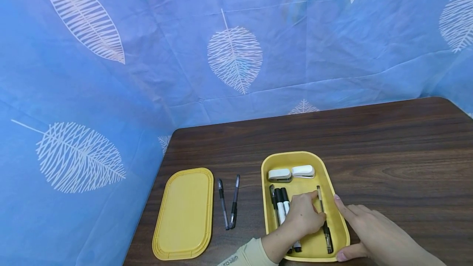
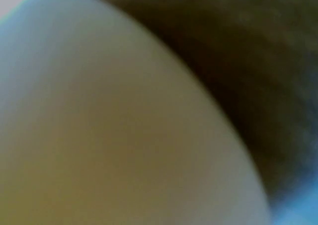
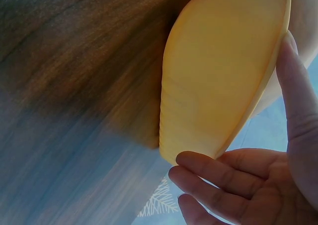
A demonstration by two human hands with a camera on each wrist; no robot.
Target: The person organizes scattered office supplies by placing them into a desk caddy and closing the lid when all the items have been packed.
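Observation:
In the head view my left hand (image 1: 304, 214) reaches into a yellow box (image 1: 295, 157), its thumb and a finger pinching a clear pen with a black grip (image 1: 327, 237) that lies along the right side. My right hand (image 1: 373, 229) steadies the box from outside, fingers extended. The right wrist view shows its thumb (image 3: 293, 81) along the rim and the other fingers by the outer wall. Beside my left hand in the box lie black-capped white markers (image 1: 281, 210) and another pen (image 1: 274, 198). Two small white staplers (image 1: 304, 171) sit at the far end. Blurred skin fills the left wrist view.
A yellow lid (image 1: 184, 212) lies flat at the left of the dark wooden table (image 1: 399, 147). Between lid and box are two pens (image 1: 235, 204), lower ends close together. A blue cloth with white leaf prints (image 1: 166, 52) hangs behind the table and along its left side.

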